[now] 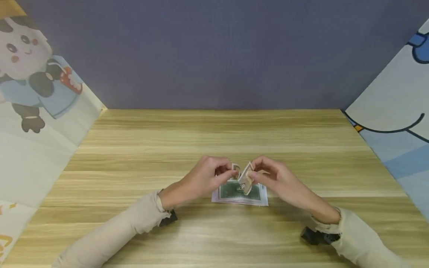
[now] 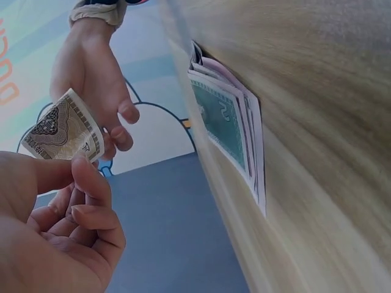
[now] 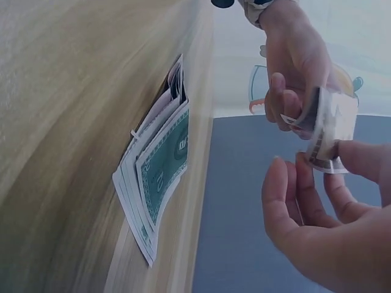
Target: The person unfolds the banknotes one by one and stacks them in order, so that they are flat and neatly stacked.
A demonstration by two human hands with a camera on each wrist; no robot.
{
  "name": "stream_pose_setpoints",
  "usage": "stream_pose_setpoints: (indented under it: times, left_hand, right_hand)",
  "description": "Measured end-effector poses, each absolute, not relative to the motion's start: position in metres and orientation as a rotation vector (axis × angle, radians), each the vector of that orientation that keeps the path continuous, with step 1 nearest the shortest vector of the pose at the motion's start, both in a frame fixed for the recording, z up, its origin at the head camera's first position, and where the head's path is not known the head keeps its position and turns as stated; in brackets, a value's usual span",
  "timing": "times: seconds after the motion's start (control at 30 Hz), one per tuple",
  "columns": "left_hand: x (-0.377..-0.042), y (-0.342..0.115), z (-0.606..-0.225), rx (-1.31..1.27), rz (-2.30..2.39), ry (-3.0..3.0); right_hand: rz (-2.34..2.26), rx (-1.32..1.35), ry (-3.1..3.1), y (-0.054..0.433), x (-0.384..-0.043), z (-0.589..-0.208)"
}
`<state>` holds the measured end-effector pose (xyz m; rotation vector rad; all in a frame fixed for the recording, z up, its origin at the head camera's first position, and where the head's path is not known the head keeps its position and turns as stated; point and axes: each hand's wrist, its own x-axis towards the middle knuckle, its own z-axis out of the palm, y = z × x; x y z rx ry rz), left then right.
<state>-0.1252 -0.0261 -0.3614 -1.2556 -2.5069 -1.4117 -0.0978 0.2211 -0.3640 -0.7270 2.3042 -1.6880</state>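
My left hand [image 1: 201, 179] and right hand [image 1: 283, 182] meet just above a small stack of paper banknotes [image 1: 226, 193] lying on the table. Between thumb and fingers, each hand pinches one end of a brownish paper banknote [image 1: 246, 181], which is bent in the middle. From the left wrist, the raised banknote [image 2: 64, 128] shows a dark ornate pattern and a pale border. The right wrist view has the banknote [image 3: 333, 131] curving between both hands. A green note [image 3: 165, 159] tops the stack, and white and pinkish sheets fan out beneath it.
The wood-grain table [image 1: 151, 137] spreads around the stack. A dark blue-grey panel [image 1: 221, 56] rises at its back edge. Printed cartoon sheets [image 1: 57, 149] flank it left and right. Black wrist straps [image 1: 320, 236] show below the cuffs.
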Motion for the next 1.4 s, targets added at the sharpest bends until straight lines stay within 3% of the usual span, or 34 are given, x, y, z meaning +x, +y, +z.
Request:
stream_pose_setpoints:
  times: [1.4]
  left_hand:
    - [-0.126, -0.043, -0.383, -1.097, -1.459, -2.814]
  right_hand:
    - [-1.379, -0.417, 2.608, 0.24, -0.098, -0.38]
